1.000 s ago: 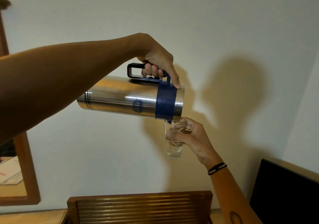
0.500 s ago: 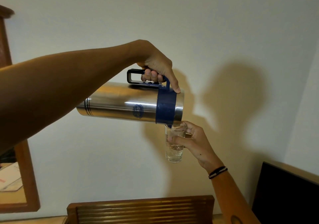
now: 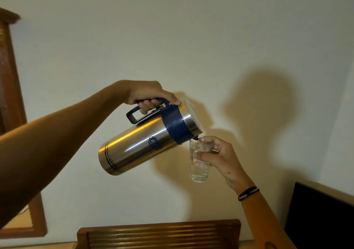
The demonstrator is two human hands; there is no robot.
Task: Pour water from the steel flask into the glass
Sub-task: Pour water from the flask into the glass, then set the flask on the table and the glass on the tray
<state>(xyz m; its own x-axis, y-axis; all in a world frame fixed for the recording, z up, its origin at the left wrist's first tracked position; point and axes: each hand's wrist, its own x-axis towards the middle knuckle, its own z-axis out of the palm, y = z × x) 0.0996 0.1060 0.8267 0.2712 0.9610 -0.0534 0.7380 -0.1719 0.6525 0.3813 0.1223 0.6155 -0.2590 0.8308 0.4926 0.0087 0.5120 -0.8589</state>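
Observation:
A steel flask (image 3: 138,145) with a blue collar and blue handle hangs in the air at mid-frame, its base lower than its mouth. My left hand (image 3: 151,95) grips the handle from above. The blue spout rests just over the rim of a clear glass (image 3: 200,159), which is upright and holds water to well above half. My right hand (image 3: 220,158) wraps the glass from the right, fingers across its front. Both objects are held up in front of a pale wall.
A wooden chair back (image 3: 159,233) with horizontal slats stands below the flask. A dark screen (image 3: 321,216) sits at lower right. A wooden-framed mirror (image 3: 11,114) runs along the left edge.
The flask has swung from nearly horizontal to base-down, mouth raised. Both hands and the glass sit lower in the frame, and the water level in the glass is higher.

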